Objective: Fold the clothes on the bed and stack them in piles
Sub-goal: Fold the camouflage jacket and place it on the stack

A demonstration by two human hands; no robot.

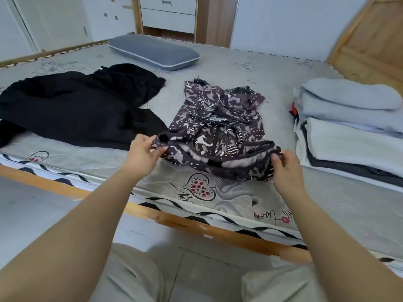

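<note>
A dark patterned garment with white and mauve print lies crumpled in the middle of the bed. My left hand pinches its near hem at the left corner. My right hand pinches the same hem at the right corner, and the hem is lifted slightly off the mattress between them. A black garment lies spread and unfolded to the left. On the right stands a pile of folded clothes in grey, white and dark tones.
A grey pillow lies at the far side of the bed. A wooden bed frame runs along the near edge. A wooden board leans at the far right, and drawers stand behind.
</note>
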